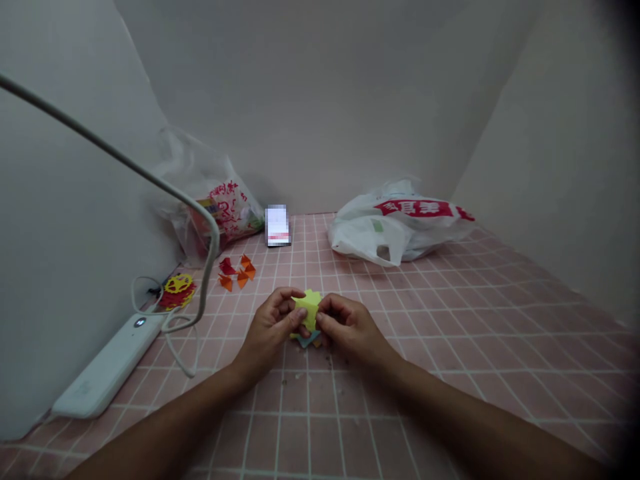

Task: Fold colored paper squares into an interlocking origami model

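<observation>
Between my two hands is a small piece of yellow paper (309, 312), held a little above the table. My left hand (275, 321) grips its left side, the thumb lying across the front. At its right edge, the thumb and fingertips of my right hand (349, 327) are pinched on the paper. Partly hidden beneath my hands lie blue paper (309, 340) and some yellow and orange bits. Beyond my left hand, several small folded orange paper pieces (243, 277) and a red one (227, 266) rest on the table.
Red and yellow cut-out shapes (179, 287) lie at the left, near a white power strip (107, 370) with a looping cable (213, 240). Farther back are a filled plastic bag (227, 213), a lit phone (277, 225) and a white plastic bag (395, 223). A pink checked cloth (450, 393) covers the table.
</observation>
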`<state>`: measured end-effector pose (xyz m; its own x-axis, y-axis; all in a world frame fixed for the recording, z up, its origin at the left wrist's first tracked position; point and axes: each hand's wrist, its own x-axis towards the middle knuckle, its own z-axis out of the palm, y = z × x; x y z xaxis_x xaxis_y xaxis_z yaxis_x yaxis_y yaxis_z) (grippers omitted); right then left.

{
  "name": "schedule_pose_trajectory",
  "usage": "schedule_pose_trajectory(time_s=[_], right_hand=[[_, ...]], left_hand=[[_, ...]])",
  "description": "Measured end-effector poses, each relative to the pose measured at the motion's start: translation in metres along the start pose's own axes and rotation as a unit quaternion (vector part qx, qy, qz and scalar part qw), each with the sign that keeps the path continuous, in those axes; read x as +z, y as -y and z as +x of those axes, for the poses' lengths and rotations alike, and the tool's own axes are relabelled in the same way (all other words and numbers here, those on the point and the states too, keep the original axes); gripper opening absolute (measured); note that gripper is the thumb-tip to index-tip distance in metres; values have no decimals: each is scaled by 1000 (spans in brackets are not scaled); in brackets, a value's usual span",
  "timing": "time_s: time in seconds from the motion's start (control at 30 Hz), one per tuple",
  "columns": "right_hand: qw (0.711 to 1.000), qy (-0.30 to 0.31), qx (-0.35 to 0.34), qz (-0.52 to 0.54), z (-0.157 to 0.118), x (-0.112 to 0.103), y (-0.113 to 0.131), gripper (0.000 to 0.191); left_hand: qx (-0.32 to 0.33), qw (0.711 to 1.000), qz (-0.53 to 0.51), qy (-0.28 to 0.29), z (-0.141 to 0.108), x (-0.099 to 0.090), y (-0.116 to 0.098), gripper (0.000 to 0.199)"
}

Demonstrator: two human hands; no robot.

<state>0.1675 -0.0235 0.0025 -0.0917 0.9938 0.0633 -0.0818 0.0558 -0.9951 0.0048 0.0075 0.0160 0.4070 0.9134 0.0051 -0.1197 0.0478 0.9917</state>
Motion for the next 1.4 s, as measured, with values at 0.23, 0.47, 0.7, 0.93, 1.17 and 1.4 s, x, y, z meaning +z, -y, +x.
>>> schedule_pose_trajectory(time_s=[0.23, 0.47, 0.7, 0.93, 1.17, 1.4], right_hand=[[999, -12, -47, -12, 0, -1, -1, 9], [997, -9, -72, -34, -1, -2, -3, 6], [998, 20, -47, -26, -3, -4, 4, 19], [999, 3, -24, -37, -3, -2, 8, 19], [998, -13, -27, -50, -2, -2, 9, 17], [999, -14, 28, 26, -1, -2, 8, 19]], left_hand=[[3, 1000, 21, -11, -1, 0, -1, 25], [23, 997, 65, -30, -2, 2, -3, 20], [37, 993, 112, -19, -1, 1, 1, 15], [47, 988, 146, -3, -1, -2, 3, 18], [54, 986, 157, -5, -3, -2, 2, 20], [97, 973, 211, -16, -2, -3, 1, 19]])
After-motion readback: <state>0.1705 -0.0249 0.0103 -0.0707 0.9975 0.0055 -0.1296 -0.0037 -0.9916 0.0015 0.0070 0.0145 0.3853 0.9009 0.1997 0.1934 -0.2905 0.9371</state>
